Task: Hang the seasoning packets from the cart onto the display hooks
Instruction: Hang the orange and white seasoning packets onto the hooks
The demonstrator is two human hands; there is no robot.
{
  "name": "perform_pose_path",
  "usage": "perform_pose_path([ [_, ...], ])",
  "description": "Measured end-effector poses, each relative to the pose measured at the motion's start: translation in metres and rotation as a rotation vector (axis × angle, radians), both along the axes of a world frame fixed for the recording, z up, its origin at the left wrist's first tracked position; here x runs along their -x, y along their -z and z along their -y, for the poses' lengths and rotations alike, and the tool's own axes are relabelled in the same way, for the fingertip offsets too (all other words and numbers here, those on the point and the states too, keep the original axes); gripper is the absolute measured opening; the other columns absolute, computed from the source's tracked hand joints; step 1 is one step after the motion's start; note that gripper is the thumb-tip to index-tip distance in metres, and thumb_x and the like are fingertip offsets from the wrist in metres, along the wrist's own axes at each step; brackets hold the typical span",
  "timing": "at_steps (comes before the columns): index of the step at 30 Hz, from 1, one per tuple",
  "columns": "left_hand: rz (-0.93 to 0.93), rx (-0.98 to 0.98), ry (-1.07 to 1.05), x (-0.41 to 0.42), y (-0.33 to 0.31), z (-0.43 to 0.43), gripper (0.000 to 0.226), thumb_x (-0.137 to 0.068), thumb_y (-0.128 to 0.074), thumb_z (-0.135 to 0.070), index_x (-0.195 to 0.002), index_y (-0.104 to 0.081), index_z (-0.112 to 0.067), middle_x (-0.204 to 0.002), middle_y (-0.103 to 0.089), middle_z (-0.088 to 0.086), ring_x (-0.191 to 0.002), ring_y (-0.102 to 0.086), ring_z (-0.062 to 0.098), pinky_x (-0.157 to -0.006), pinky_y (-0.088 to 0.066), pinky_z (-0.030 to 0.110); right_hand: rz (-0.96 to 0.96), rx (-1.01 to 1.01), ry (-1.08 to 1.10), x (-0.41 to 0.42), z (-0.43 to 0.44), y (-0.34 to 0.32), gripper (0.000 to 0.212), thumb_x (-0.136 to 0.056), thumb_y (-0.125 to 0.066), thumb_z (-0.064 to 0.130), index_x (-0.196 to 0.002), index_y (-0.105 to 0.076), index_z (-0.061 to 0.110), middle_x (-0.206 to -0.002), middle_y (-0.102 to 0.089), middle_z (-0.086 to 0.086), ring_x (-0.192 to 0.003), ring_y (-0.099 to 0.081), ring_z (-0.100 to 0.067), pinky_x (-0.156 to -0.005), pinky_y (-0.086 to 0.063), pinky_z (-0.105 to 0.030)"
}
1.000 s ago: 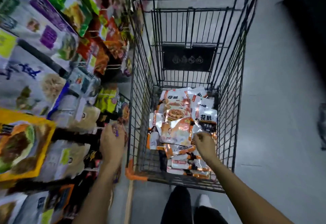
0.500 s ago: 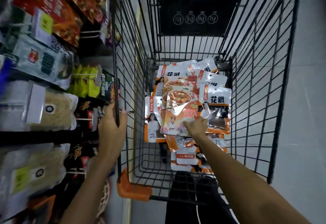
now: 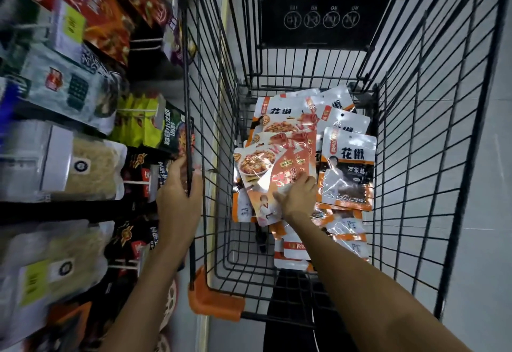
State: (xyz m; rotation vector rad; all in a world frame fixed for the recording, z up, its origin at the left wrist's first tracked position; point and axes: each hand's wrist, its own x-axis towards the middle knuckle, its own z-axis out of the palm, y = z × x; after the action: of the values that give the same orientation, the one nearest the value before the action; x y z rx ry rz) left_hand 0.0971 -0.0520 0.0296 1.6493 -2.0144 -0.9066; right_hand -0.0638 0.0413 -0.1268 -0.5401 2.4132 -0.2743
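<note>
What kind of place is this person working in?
Most likely a supermarket aisle: a wire shopping cart holds loose seasoning packets, and beside it packaged foods hang in rows on display hooks.

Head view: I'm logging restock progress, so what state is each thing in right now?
cart: standing beside the shelves, partly filled.
seasoning packets: piled loosely in the cart, none lifted out.
top packet: tilted on the pile.
left hand: grips the cart's side rim.
right hand: rests on the top packet; whether it grips is unclear.
display hooks: carrying other hanging packets.
</note>
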Motion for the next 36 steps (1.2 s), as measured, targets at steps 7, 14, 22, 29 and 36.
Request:
perform_pose_path([
  [7,0.016,0.035,0.049,0.0,-0.001,0.0,0.018,-0.1,-0.047,-0.02,-0.112,-0.06,-0.017,-0.091,-0.055,-0.026,-0.082,-0.055,-0.007,-0.067,-0.037,0.0,-0.02,-0.067,0.085,0.007,-0.006,0.002,0.073,-0.068,-0.082,0.046,-0.119,-0.046,0.007,-0.123,-0.05,-0.012,-0.119,-0.044,-0.028,-0.103,-0.035,-0.039],
  [14,0.023,0.045,0.086,-0.002,-0.006,0.0,0.02,-0.1,-0.047,-0.021,-0.113,-0.061,-0.014,-0.081,-0.053,-0.024,-0.071,-0.053,-0.01,-0.063,-0.04,0.004,0.44,0.291,0.328,0.014,-0.017,-0.009,0.036,-0.081,-0.075,0.015,-0.108,-0.053,0.005,-0.108,-0.065,-0.013,-0.098,-0.065,-0.031,-0.082,-0.056,-0.043],
  [22,0.085,0.116,0.067,0.001,-0.049,-0.004,0.04,-0.096,-0.054,-0.022,-0.132,-0.049,-0.007,-0.125,-0.055,0.009,-0.113,-0.049,0.015,-0.09,-0.036,0.021,0.675,0.626,0.475,0.052,-0.039,-0.106,0.015,-0.089,-0.062,0.006,-0.103,-0.06,0.009,-0.097,-0.071,-0.011,-0.074,-0.073,-0.023,-0.056,-0.059,-0.028],
  [29,-0.378,-0.492,0.044,0.024,-0.088,0.006,0.051,-0.065,-0.072,-0.042,-0.109,-0.064,-0.017,-0.102,-0.072,-0.004,-0.087,-0.067,0.001,-0.069,-0.052,0.015,1.167,0.844,0.319,0.04,-0.002,-0.199,0.035,-0.072,-0.072,0.013,-0.104,-0.06,0.006,-0.092,-0.075,-0.007,-0.087,-0.073,-0.023,-0.069,-0.059,-0.03],
  [36,-0.428,-0.56,-0.128,-0.016,-0.089,0.035,0.04,-0.068,-0.077,-0.037,-0.092,-0.07,-0.005,-0.088,-0.074,0.014,-0.068,-0.069,0.025,-0.057,-0.058,0.042,0.727,0.767,0.232,0.033,0.013,-0.144,0.015,-0.091,-0.064,0.02,-0.104,-0.066,0.013,-0.103,-0.068,-0.005,-0.094,-0.064,-0.018,-0.082,-0.054,-0.031],
])
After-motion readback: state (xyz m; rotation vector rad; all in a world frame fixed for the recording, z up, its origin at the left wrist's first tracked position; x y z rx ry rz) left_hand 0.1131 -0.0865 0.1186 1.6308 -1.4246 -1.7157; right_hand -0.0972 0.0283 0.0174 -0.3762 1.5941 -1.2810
